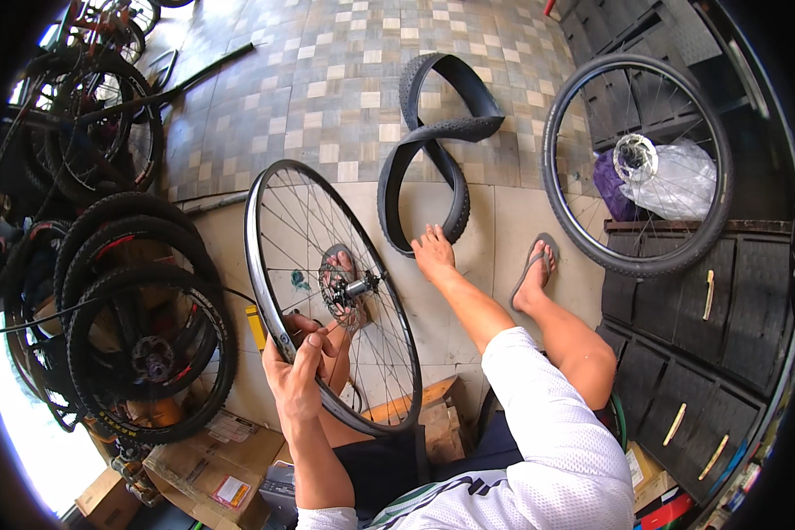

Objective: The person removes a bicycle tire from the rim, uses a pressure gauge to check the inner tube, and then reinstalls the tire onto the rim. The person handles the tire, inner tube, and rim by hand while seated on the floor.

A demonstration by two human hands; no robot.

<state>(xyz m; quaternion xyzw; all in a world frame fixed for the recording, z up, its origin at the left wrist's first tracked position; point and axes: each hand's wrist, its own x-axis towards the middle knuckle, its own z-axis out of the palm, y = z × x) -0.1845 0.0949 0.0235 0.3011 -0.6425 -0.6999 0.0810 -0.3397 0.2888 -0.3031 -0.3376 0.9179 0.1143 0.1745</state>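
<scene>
My left hand (295, 375) is closed round the near-left edge of a bare black bicycle rim (254, 238), its thumb on the inner side. The spoked wheel stands tilted before my left leg, with a hub (359, 287) and a disc rotor (336, 290) at its centre and no tyre on it. My right hand (434, 254) reaches forward and grips the near edge of a loose black knobby tyre (387, 199). That tyre is twisted into a figure eight above the tiled floor. Part of its near edge is hidden behind my fingers.
Another wheel with a tyre (552, 168) leans at the right against dark drawers (680, 309), with purple and clear plastic bags (680, 177) behind it. Several tyred wheels (75, 353) and bicycles crowd the left. Cardboard boxes (199, 459) lie near my left side.
</scene>
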